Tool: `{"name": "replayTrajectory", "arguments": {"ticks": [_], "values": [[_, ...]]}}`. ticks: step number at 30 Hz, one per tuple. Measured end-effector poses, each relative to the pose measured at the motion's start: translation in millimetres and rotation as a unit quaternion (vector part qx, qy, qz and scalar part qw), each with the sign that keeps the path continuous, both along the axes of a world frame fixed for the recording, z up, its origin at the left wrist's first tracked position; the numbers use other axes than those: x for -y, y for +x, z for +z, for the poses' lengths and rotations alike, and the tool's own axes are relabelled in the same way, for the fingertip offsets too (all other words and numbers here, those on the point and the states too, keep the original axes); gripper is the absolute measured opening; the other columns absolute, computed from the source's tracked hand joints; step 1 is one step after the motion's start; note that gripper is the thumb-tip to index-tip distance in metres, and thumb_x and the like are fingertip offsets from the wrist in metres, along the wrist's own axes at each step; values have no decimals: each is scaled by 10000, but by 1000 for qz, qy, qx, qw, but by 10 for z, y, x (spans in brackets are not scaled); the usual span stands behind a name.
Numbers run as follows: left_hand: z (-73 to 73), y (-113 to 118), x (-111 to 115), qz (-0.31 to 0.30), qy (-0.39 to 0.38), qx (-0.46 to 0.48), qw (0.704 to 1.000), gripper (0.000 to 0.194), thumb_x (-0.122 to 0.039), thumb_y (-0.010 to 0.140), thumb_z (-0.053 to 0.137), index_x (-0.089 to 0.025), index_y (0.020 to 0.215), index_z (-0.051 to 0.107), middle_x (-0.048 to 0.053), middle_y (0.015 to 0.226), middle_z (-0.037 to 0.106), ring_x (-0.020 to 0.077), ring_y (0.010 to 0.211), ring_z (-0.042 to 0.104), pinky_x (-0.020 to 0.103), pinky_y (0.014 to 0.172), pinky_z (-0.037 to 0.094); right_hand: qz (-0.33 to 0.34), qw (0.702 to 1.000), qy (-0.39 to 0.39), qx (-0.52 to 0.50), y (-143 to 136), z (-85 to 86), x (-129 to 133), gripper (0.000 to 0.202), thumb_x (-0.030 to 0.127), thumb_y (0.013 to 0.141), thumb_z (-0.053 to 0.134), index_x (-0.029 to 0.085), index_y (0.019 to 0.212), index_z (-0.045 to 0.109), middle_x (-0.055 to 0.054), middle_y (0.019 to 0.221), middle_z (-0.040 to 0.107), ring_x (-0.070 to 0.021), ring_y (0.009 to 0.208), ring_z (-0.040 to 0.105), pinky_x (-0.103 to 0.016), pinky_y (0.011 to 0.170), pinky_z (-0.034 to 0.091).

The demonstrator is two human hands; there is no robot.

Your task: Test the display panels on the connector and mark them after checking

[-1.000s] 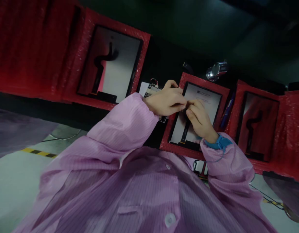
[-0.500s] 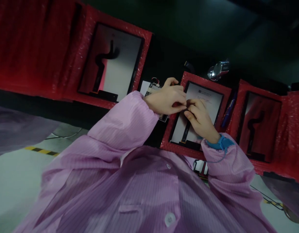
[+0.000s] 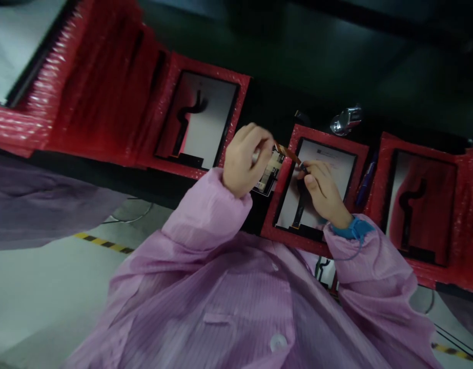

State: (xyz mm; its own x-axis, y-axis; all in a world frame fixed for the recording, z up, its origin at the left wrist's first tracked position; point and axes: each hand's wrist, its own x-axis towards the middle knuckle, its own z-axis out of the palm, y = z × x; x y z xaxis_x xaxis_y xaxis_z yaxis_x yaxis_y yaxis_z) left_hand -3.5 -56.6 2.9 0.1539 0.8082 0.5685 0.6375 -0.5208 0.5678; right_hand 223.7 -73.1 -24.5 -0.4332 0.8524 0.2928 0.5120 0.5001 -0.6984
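Observation:
My right hand (image 3: 324, 190) pinches the black ribbon cable (image 3: 300, 209) of a display panel (image 3: 329, 158), where it meets an orange flex cable (image 3: 288, 152). That orange strip runs left from my right fingertips toward my left hand (image 3: 246, 159). My left hand is raised over a small circuit board (image 3: 270, 173), its fingers curled and slightly blurred; whether it touches the strip is unclear, and what it holds, if anything, is hidden. The panel lies on red bubble wrap (image 3: 285, 187), its ribbon cable partly covered by my right hand. A blue band circles my right wrist.
More panels on red bubble wrap lie to the left (image 3: 217, 115) and right (image 3: 432, 205). A blue pen (image 3: 365, 183) rests beside the middle panel. Behind it are a shiny metal object (image 3: 346, 121) and a small black piece (image 3: 302, 118). Folded red wrap (image 3: 113, 87) stands further left.
My left hand has moved left, away from my right fingertips, and its fingers have curled. The orange flex cable now shows between the hands. The whole view has shifted slightly.

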Motion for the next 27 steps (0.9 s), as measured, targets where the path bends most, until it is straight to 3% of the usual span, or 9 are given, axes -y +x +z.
{"name": "replayTrajectory", "arguments": {"ticks": [2, 5, 9, 18, 22, 25, 27], "values": [[-88, -50, 265, 31, -8, -50, 998, 209, -184, 1002, 414, -166, 923, 606, 45, 811, 645, 168, 739, 593, 304, 707, 477, -28, 999, 13, -9, 2, -6, 19, 349, 451, 1056, 318, 222, 1037, 581, -76, 1096, 635, -224, 1076, 558, -435, 986, 408], [-290, -62, 603, 22, -58, -194, 979, 219, -164, 965, 459, -123, 1073, 645, 70, 839, 671, 197, 755, 626, 311, 675, 471, -75, 997, 28, -21, 2, -15, 45, 336, 453, 1052, 338, 225, 1081, 584, -73, 1079, 641, -223, 1077, 565, -438, 997, 409], [-424, -16, 779, 27, -138, -334, 932, 419, -140, 936, 428, -153, 1315, 606, 96, 919, 664, 240, 829, 639, 351, 702, 480, -90, 995, 43, -22, 11, -8, 61, 327, 438, 1048, 353, 224, 1015, 598, -72, 1065, 646, -228, 1095, 575, -448, 1017, 408], [-333, 57, 760, 27, -184, -404, 896, 543, -166, 953, 407, -235, 1482, 507, 115, 1022, 649, 266, 922, 652, 376, 740, 506, -148, 984, 103, -1, 138, 93, 199, 317, 396, 1044, 372, 220, 1015, 634, -82, 1104, 656, -224, 1122, 597, -445, 1017, 425], [-262, 89, 770, 15, -211, -434, 876, 556, -185, 981, 393, -244, 1531, 446, 124, 1089, 668, 275, 962, 662, 382, 739, 515, -248, 965, 85, 4, 251, 169, 549, 296, 384, 1033, 414, 218, 967, 650, -77, 1056, 667, -217, 1070, 606, -425, 978, 448], [-215, 134, 784, 14, -228, -451, 863, 559, -188, 1001, 372, -240, 1556, 404, 124, 1120, 680, 276, 980, 672, 386, 740, 521, -336, 941, 34, 3, 303, 190, 892, 252, 381, 1012, 462, 215, 961, 644, -72, 1007, 676, -207, 992, 612, -385, 893, 481], [-199, 176, 802, 27, -236, -457, 857, 559, -171, 1010, 344, -235, 1563, 391, 125, 1118, 687, 274, 969, 677, 387, 728, 522, -355, 935, -14, 10, 317, 165, 1082, 231, 377, 997, 481, 214, 982, 645, -71, 1007, 678, -206, 969, 613, -379, 878, 489]]}}
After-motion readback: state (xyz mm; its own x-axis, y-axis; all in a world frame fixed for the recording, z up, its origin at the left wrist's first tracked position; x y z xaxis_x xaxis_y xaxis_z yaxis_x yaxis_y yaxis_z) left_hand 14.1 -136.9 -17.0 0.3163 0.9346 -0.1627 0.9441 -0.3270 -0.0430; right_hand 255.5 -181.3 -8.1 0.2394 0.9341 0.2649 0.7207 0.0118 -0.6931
